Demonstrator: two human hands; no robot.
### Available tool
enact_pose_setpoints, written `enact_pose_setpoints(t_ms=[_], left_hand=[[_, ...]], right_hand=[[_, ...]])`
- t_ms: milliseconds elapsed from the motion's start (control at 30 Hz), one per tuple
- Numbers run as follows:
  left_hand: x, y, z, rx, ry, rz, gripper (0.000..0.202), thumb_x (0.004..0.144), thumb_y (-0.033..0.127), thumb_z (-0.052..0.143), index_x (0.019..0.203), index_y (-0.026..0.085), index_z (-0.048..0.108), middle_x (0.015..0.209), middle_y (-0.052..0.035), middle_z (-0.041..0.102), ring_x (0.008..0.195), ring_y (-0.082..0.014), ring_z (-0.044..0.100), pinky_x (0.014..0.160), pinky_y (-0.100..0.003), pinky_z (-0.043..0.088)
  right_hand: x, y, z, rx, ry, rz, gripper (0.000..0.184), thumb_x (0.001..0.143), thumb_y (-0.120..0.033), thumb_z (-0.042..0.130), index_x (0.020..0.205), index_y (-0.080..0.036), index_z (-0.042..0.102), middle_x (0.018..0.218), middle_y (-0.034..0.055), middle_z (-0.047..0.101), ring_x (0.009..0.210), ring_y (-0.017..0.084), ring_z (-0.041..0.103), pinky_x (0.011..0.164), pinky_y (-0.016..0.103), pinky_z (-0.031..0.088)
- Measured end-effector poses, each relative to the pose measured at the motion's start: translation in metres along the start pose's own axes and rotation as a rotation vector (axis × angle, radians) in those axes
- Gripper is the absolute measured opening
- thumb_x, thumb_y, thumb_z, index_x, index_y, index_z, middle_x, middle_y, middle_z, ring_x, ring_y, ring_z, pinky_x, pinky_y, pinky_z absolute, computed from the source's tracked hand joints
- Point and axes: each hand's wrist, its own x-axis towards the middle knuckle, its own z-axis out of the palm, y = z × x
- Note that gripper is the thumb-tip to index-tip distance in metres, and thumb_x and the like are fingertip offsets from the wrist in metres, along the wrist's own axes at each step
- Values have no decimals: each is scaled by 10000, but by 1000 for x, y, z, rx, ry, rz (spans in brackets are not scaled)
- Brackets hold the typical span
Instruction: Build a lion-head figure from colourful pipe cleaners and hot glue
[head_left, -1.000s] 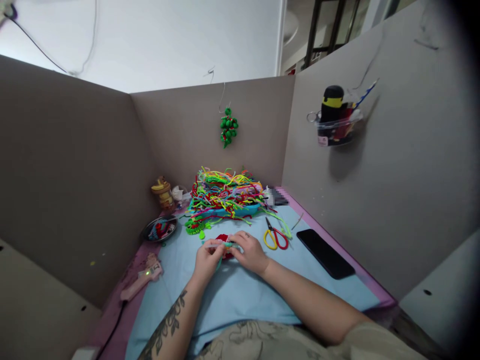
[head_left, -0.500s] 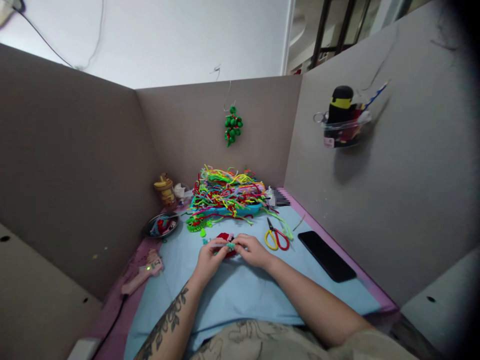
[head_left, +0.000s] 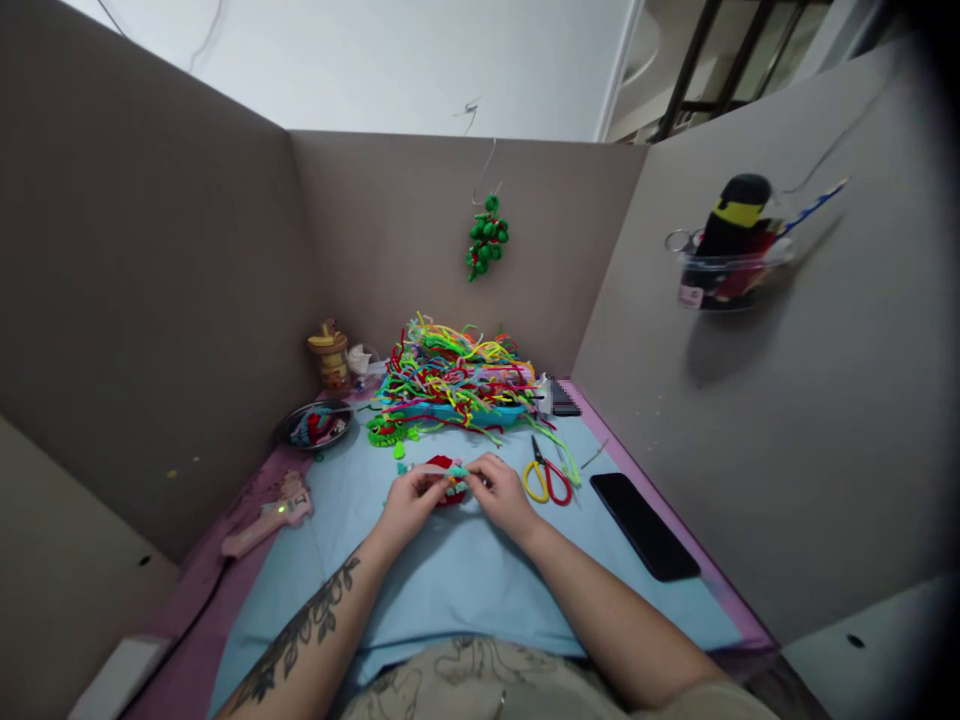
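Observation:
My left hand (head_left: 409, 500) and my right hand (head_left: 501, 490) meet over the light blue mat (head_left: 465, 590), fingers pinched together on a small teal pipe-cleaner piece (head_left: 458, 472). A red pipe-cleaner shape (head_left: 444, 492) lies on the mat just under and behind my fingers. A big heap of coloured pipe cleaners (head_left: 454, 380) is piled behind it, against the back wall. Yellow-and-red scissors (head_left: 546, 478) lie just right of my right hand.
A black phone (head_left: 644, 511) lies at the mat's right edge. A pink glue gun (head_left: 262, 512) rests on the left, with a small dark dish (head_left: 315, 425) and a yellow jar (head_left: 330, 352) behind it. A green ornament (head_left: 486, 236) hangs on the back wall; a clear holder (head_left: 731, 262) hangs on the right wall.
The camera has tilted and shifted slightly. My hands stay together over the red shape, turning the teal piece a little between the fingers.

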Motion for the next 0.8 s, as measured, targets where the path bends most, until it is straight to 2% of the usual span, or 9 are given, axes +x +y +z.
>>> enact_pose_setpoints(t_ms=[133,367,567,667,800], left_hand=[[0,2,2,-25,22,-36,236,723,317,628,877,142,666,730,-45,692,610,-144,617,575,-239,492],[-1,2,1,18,110,-5,176,721,281,604,826,152,660,742,-40,684,648,-152,621,597,-237,486],[-1,-1,4,-26,21,-23,152,719,284,601,777,146,624,650,-4,632,543,-114,563,525,-211,431],[-2,2,4,-18,12,-16,160,711,298,625,749,146,592,574,26,571,522,-102,526,509,-199,393],[-4,7,5,-15,17,-22,218,679,331,671,710,150,552,582,34,555,522,-94,504,507,-195,379]], right_hand=[[-3,2,1,-26,25,2,109,845,-193,519,805,-192,620,769,34,583,751,165,542,683,277,431],[-4,5,3,-79,54,-4,113,844,-216,513,803,-196,616,760,35,586,710,164,535,659,281,435],[-5,8,4,-71,82,-10,92,833,-200,529,798,-199,613,755,30,589,724,164,536,670,281,441],[-5,9,6,-72,102,-21,86,828,-195,530,809,-198,614,763,32,585,727,166,537,671,286,450],[-7,8,8,-86,126,-50,93,819,-171,527,821,-202,614,790,40,578,755,173,548,706,304,465]])
